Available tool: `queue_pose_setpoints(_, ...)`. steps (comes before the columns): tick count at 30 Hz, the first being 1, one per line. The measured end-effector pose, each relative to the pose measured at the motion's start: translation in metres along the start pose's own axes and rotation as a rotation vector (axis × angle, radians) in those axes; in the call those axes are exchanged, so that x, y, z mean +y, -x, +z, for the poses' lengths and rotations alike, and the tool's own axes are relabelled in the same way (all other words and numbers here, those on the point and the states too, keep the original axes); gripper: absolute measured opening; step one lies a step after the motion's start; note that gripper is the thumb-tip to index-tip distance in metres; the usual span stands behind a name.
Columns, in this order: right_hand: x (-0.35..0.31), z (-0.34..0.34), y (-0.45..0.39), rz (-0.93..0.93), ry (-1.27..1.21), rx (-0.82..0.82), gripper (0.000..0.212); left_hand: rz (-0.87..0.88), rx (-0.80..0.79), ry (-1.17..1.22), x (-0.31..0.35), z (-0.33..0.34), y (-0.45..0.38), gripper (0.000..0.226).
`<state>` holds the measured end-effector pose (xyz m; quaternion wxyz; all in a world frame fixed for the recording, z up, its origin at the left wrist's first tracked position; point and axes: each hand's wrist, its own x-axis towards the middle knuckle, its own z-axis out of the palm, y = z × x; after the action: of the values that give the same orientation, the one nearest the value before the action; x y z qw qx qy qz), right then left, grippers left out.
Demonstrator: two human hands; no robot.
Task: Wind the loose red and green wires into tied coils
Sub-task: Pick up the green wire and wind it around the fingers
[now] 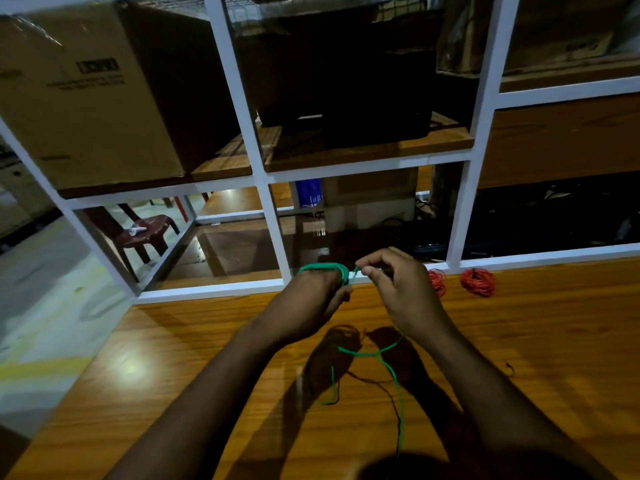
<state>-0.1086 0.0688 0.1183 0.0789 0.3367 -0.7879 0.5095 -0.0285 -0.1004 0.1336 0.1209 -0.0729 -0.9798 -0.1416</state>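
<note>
Green wire (325, 267) is wound in loops around the fingers of my left hand (313, 299), held above the wooden table (173, 375). My right hand (394, 282) pinches the same green wire just right of the loops. The loose tail of the green wire (391, 368) hangs down from my right hand and trails across the table toward me. Two coils of red wire lie at the table's far edge: one (478, 281) in plain sight, the other (437, 280) partly hidden behind my right hand.
A white-framed shelf unit (273, 237) stands along the table's far edge, holding a large cardboard box (86, 98) and dark items. Through the frame I see a dark red plastic stool (145, 233) on the floor at left.
</note>
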Motion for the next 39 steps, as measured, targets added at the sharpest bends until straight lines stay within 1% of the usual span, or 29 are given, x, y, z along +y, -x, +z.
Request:
queue_pose_setpoints(3,0.009,-0.008,-0.008,0.021,-0.089,-0.001,0.013,0.004,-0.131,0.443,0.012,-0.012,0.005,0.024)
queue_pose_setpoints(5,0.017,-0.009,-0.008,0.029,-0.109,-0.077,0.011,-0.003,-0.125,0.772,0.016,-0.020,0.007,0.027)
queue_pose_setpoints(7,0.018,-0.003,-0.004,-0.002,-0.059,-0.144,0.012,-0.096,-0.041,1.178,0.017,-0.024,0.007,0.027)
queue_pose_setpoints(9,0.013,0.005,0.000,-0.072,0.057,-0.194,0.013,-0.206,0.061,1.543,0.016,-0.025,0.005,0.026)
queue_pose_setpoints(11,0.005,0.008,0.000,-0.146,0.188,-0.212,0.012,-0.256,0.178,1.723,0.016,-0.026,0.005,0.025)
queue_pose_setpoints(13,0.002,0.003,-0.001,-0.170,0.262,-0.242,0.013,-0.287,0.248,1.756,0.014,-0.028,0.006,0.022)
queue_pose_setpoints(16,-0.001,-0.002,-0.003,-0.151,0.281,-0.333,0.016,-0.290,0.244,1.645,0.009,-0.028,0.008,0.021)
queue_pose_setpoints(18,-0.006,0.000,-0.001,-0.161,0.220,-0.317,0.014,-0.308,0.269,1.538,0.003,-0.027,0.006,0.024)
queue_pose_setpoints(20,-0.012,0.004,0.001,-0.161,0.173,-0.258,0.010,-0.328,0.300,1.492,-0.001,-0.026,0.006,0.028)
queue_pose_setpoints(22,-0.014,0.007,0.001,-0.181,0.246,-0.149,0.010,-0.334,0.301,1.547,-0.002,-0.023,0.007,0.026)
queue_pose_setpoints(24,-0.012,0.009,-0.002,-0.222,0.423,-0.032,0.010,-0.343,0.269,1.620,-0.001,-0.019,0.007,0.025)
queue_pose_setpoints(25,-0.010,0.011,-0.004,-0.235,0.503,0.008,0.010,-0.356,0.264,1.653,0.000,-0.017,0.006,0.024)
queue_pose_setpoints(27,-0.008,0.013,-0.007,-0.222,0.571,0.041,0.011,-0.399,0.267,1.751,0.002,-0.013,0.006,0.021)
queue_pose_setpoints(29,-0.007,0.013,-0.009,-0.152,0.568,0.024,0.015,-0.433,0.268,1.893,0.003,-0.011,0.007,0.017)
queue_pose_setpoints(30,-0.006,0.013,-0.009,-0.117,0.573,-0.001,0.021,-0.438,0.267,1.968,0.005,-0.011,0.007,0.015)
queue_pose_setpoints(32,-0.001,0.015,-0.008,-0.070,0.582,-0.059,0.029,-0.425,0.284,2.072,0.005,-0.015,0.006,0.011)
queue_pose_setpoints(34,-0.003,0.020,-0.003,-0.039,0.495,-0.072,0.023,-0.453,0.367,2.081,0.005,-0.021,0.003,0.008)
queue_pose_setpoints(36,-0.007,0.026,0.003,-0.014,0.461,-0.027,0.017,-0.477,0.448,2.058,0.004,-0.025,0.000,0.011)
queue_pose_setpoints(38,-0.007,0.027,0.005,-0.026,0.475,0.002,0.015,-0.444,0.446,1.992,0.005,-0.027,-0.001,0.014)
queue_pose_setpoints(39,-0.007,0.025,0.004,-0.024,0.444,-0.039,0.014,-0.417,0.428,1.931,0.005,-0.027,-0.002,0.015)
